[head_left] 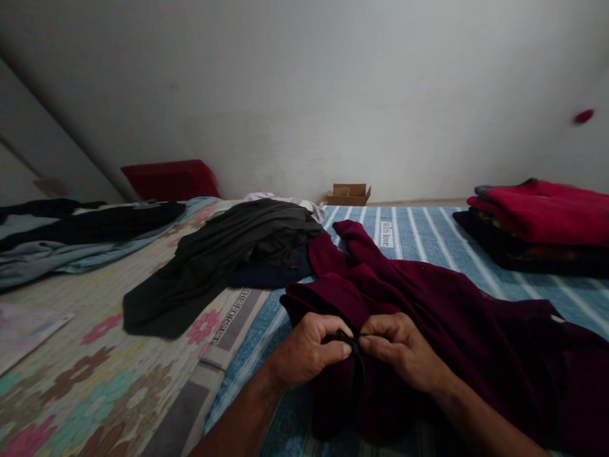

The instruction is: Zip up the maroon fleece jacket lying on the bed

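Maroon garment [428,298] | L hand [311,349]: grip on dk trim [358,374] | R hand [404,346]: pinching cloth alongside | adv.: keep edges lvl

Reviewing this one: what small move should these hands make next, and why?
Probably the right hand should gently straighten the dark strip, perhaps a zip, against the pinch of the left hand. Both hands pinch close together at its upper end, and the maroon garment lies rumpled around it.

Maroon garment [428,304], folded stack [561,212] cut off by right edge. Dark strip [356,368] too dim to identify.
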A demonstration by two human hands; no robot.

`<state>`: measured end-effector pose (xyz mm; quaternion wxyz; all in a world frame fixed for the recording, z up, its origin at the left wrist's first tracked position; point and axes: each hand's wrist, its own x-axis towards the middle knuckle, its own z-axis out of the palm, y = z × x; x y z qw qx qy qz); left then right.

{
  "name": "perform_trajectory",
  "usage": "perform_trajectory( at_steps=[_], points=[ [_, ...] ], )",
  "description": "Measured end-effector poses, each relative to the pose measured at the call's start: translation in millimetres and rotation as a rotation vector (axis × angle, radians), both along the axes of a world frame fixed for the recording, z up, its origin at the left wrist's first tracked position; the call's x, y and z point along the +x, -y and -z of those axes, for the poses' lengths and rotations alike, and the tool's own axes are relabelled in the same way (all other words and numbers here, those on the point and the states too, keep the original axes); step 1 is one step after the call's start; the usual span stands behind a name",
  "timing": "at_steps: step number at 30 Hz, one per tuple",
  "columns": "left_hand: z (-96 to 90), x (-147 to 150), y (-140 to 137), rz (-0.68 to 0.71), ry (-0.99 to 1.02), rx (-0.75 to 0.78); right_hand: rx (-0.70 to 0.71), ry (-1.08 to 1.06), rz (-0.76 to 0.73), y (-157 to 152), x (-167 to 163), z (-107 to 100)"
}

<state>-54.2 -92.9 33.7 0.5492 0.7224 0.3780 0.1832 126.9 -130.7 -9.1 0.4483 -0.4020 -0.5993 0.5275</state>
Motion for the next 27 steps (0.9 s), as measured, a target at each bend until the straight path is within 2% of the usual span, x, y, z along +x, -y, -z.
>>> perform_trajectory(
  at_steps=[5, 11, 17, 22, 27],
  points=[
    [-5.1, 2.4, 0.0, 0.004, -0.066, 0.071, -0.050, -0.031, 0.063, -1.3, -2.7, 4.8],
    [-4.2, 2.2, -1.1, 0.024, -0.067, 0.070, -0.060, -0.062, 0.097, -1.0, -4.1, 7.6],
    [-8.2, -0.3, -2.1, 0.024, -0.032, 0.079, -0.072, -0.067, 0.065, -1.3, -2.4, 3.5],
    [-13.7, -0.9, 3.3, -0.024, -0.088, 0.188, -0.086, -0.038, 0.011, -2.9, -0.1, -4.5],
    [-11.1, -0.9, 5.3, -0.039, -0.102, 0.306, -0.018, 0.020, -0.023, -6.9, 2.2, -9.1]
  ],
)
